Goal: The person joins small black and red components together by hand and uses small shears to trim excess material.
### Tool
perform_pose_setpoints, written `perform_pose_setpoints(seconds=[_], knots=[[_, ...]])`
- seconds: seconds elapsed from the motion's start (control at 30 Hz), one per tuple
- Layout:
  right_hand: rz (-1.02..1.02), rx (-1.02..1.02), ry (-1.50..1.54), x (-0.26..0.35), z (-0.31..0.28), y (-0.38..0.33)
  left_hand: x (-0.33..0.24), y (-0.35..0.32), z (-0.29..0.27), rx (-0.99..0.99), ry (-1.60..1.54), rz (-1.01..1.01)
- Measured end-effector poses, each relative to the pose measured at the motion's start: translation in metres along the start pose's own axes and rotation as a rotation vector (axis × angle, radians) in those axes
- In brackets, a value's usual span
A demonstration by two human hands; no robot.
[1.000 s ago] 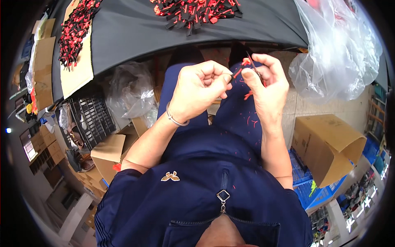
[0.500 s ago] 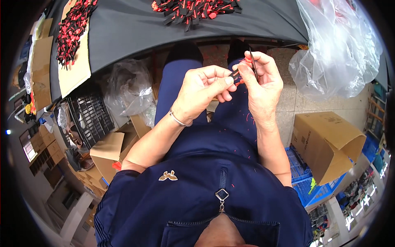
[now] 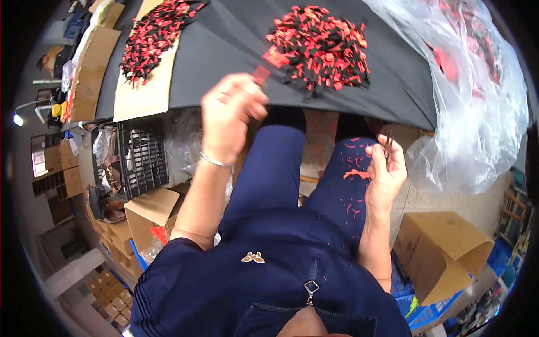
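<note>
Left hand (image 3: 231,115): raised over the near edge of the dark table (image 3: 224,50), fingers curled shut, pinching a small red piece (image 3: 260,73) between the fingertips. The piece sticks up above the knuckles, over the tabletop, just short of the central pile of red and black pieces (image 3: 321,46). A thin silver bracelet (image 3: 215,162) sits at the wrist.

Right hand (image 3: 385,171): lower, over the right thigh, below the table edge. Fingers folded around a slim dark tool (image 3: 387,140), which points upward from the fist; its exact kind cannot be told at this size. The two hands are well apart.

Lap: dark blue trousers (image 3: 281,168) carry many small red scraps (image 3: 356,174), densest on the right thigh just beside the right hand.

Table: a second pile of red and black pieces (image 3: 152,35) lies on a sheet of cardboard (image 3: 140,95) at the left end of the tabletop. A large clear plastic bag (image 3: 477,95) drapes over the right end and hangs down past the edge; red contents show through it.

Floor, left: black plastic crate (image 3: 143,160), then an open cardboard box (image 3: 150,210) near the left elbow. Floor, right: another cardboard box (image 3: 441,253) just beside the right forearm.
</note>
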State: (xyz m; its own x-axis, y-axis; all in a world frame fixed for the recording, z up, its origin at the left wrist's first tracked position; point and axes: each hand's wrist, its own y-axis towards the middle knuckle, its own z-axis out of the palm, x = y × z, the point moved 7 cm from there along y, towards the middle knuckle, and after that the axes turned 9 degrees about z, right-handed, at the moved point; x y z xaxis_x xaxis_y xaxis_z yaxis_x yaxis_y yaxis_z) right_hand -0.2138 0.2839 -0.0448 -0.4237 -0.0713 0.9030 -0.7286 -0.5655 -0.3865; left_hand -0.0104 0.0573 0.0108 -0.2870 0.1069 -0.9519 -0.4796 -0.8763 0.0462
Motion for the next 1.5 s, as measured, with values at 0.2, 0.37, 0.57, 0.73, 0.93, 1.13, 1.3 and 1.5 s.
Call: perform_pose_setpoints(seconds=[0.2, 0.37, 0.57, 0.73, 0.93, 1.13, 1.3, 1.5], knots=[[0.035, -0.011, -0.043, -0.007, 0.009, 0.002, -0.011, 0.055, -0.039, -0.142, 0.069, 0.081], [0.075, 0.024, -0.055, -0.010, 0.015, 0.003, -0.014, 0.089, 0.003, 0.015, 0.956, 0.397], [0.104, 0.027, -0.080, -0.008, 0.017, 0.010, 0.009, 0.140, 0.040, 0.271, 1.311, 0.669], [0.123, 0.003, -0.101, -0.011, 0.014, 0.013, 0.022, 0.140, 0.049, 0.279, 1.274, 0.615], [0.055, 0.013, -0.109, -0.003, 0.009, 0.014, -0.007, 0.116, 0.043, 0.028, 0.972, 0.704], [-0.032, -0.010, -0.075, 0.008, 0.007, 0.010, -0.002, 0.085, 0.059, 0.084, 0.306, 0.189], [-0.179, 0.033, -0.207, 0.041, 0.028, -0.016, 0.021, 0.019, 0.085, 0.259, 0.101, -0.195], [-0.697, -0.077, -0.546, 0.061, 0.031, -0.043, 0.030, -0.045, 0.104, 0.313, 0.134, -0.304]])
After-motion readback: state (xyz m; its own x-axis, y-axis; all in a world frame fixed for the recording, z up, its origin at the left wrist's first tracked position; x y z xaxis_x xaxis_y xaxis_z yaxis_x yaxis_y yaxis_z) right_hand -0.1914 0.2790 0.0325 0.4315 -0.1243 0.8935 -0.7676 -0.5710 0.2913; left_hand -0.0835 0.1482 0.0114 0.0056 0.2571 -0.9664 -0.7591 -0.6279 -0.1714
